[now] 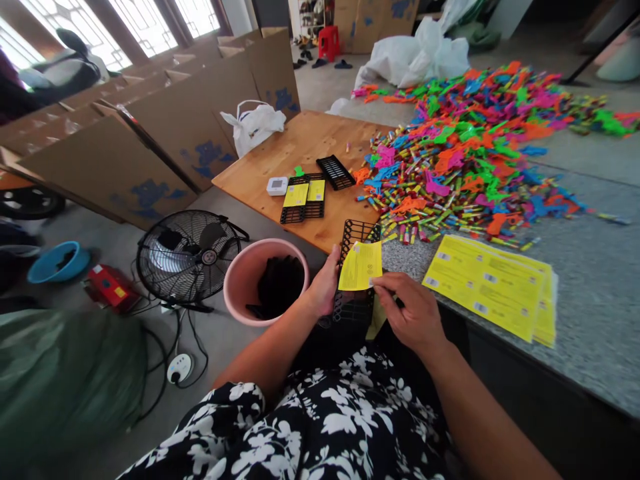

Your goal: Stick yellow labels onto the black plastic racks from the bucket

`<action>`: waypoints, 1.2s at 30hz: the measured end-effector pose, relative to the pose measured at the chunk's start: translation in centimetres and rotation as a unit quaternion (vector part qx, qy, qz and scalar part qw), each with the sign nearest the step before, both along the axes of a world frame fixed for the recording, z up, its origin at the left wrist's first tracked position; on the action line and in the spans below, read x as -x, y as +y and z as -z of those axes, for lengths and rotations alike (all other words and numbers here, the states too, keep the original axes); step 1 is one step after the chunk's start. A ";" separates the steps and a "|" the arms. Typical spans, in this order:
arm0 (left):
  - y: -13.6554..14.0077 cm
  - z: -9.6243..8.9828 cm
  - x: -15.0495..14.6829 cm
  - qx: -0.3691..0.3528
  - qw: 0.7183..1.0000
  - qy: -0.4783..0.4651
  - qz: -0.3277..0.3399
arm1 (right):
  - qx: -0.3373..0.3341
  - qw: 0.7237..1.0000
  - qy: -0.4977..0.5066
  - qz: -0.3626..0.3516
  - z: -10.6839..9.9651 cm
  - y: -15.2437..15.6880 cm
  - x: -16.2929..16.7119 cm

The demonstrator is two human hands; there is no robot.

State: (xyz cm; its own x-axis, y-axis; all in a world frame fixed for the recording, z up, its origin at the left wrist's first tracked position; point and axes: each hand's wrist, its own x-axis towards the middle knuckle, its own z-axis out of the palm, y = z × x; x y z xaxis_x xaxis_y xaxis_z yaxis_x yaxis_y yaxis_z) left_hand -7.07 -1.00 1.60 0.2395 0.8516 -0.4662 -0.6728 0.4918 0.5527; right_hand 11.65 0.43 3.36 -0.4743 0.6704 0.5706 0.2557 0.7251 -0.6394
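My left hand (326, 285) is closed around the side of a black plastic rack (354, 231) with a row of round holes, held over my lap. In front of the rack is a yellow label (361, 265) with small print, its lower right corner pinched by my right hand (411, 310). A second yellow strip hangs below my right fingers. On the wooden table, two more black racks (303, 212) carry yellow labels, and another black rack (335, 172) lies behind them. Yellow label sheets (487, 283) are stacked on the grey stone surface at my right.
A large heap of colourful plastic toy guns and small tubes (450, 167) spreads over the right side. A pink bucket (240, 283) with black pieces, a floor fan (193, 260) and cables stand at left. Cardboard boxes (195, 113) line the back left.
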 end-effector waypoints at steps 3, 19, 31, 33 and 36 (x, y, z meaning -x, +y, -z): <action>0.0 0.2 0.1 0.010 1.000 0.013 0.012 | -0.011 1.000 -0.003 -0.004 0.1 0.1 -0.1; 0.0 0.2 0.0 0.012 0.999 0.027 0.031 | -0.049 0.998 -0.036 -0.006 1.3 0.3 -0.4; -0.5 0.6 0.2 0.023 0.997 0.068 0.013 | -0.052 0.998 -0.041 -0.009 1.1 0.3 -0.4; -0.5 0.3 0.2 0.044 0.997 0.056 0.002 | -0.048 0.998 -0.039 -0.008 1.0 0.3 -0.3; -0.4 0.1 -0.1 0.043 0.998 0.048 -0.010 | -0.035 0.999 -0.031 -0.006 0.9 0.1 -0.2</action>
State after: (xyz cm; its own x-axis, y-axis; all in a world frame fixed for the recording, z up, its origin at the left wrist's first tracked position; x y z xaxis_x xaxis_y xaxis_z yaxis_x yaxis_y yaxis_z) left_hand -6.93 -1.45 1.52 0.1733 0.8123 -0.5569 -0.6298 0.5261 0.5714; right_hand 11.90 0.50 2.51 -0.5185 0.6237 0.5849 0.2840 0.7708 -0.5703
